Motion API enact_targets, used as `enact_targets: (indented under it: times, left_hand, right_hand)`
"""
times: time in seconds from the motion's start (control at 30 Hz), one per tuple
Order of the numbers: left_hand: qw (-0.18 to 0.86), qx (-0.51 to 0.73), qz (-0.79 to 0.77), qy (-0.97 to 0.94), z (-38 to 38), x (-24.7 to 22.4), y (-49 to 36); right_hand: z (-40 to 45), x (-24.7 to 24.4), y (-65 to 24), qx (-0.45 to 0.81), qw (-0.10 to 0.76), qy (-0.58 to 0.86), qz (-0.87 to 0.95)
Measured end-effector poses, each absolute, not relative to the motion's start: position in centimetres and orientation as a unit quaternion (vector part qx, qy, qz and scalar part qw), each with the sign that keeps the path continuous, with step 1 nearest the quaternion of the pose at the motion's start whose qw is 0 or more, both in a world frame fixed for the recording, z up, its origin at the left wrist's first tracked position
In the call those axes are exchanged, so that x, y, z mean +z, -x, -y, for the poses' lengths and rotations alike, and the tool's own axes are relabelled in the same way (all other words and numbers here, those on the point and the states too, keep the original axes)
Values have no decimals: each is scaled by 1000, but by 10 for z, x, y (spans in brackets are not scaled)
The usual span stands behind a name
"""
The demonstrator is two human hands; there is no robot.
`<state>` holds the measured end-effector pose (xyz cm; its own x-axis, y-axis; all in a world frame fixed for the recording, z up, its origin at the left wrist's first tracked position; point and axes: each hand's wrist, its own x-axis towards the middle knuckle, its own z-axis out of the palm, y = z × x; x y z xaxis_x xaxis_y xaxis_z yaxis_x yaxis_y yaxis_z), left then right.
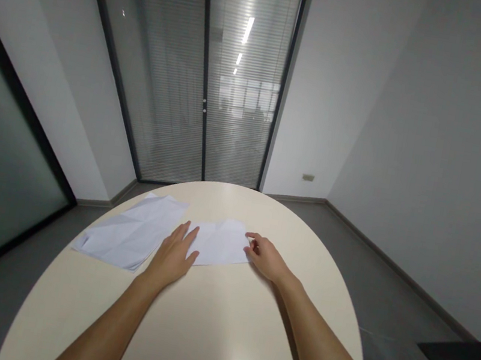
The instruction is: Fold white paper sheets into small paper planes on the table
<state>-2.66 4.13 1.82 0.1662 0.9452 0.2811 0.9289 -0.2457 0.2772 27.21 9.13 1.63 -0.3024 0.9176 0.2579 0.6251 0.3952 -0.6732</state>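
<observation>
Forearms (317,332) over roomy tabletop (209,321); left hand (172,255) spread, right hand (268,260) curled (grip unclear), at edges of paper (220,242).

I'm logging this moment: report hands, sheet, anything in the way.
Left hand spread at left edge, right hand at right edge of sheet. Sheet on table. Paper pile to its left; nothing visibly blocking.

I count two hands, one left hand (172,254) and one right hand (268,258); one round table (198,331); one smaller white paper (218,245); one paper pile (131,233) (its sheets I can't number from over here); two blind-covered panels (161,70); and one small wall plate (308,178).
</observation>
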Motion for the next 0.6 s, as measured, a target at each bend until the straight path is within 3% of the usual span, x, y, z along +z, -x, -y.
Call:
enact_targets:
  times: [0.17, 0.33, 0.47, 0.6]
  left_hand:
    - [104, 139, -570, -803, -35, 14, 16]
    - [94, 127, -524, -837, -25, 22, -1]
    - [62, 146, -506, -848, -25, 21, -11]
    - [55, 122, -535, -834, -28, 14, -11]
  right_hand:
    - [-89, 28, -274, 148, 278, 540, 780]
    - [-73, 41, -252, 94, 312, 509, 797]
    - [-56, 33, -230, 138, 200, 413, 878]
    - [-56, 26, -230, 156, 112, 466, 864]
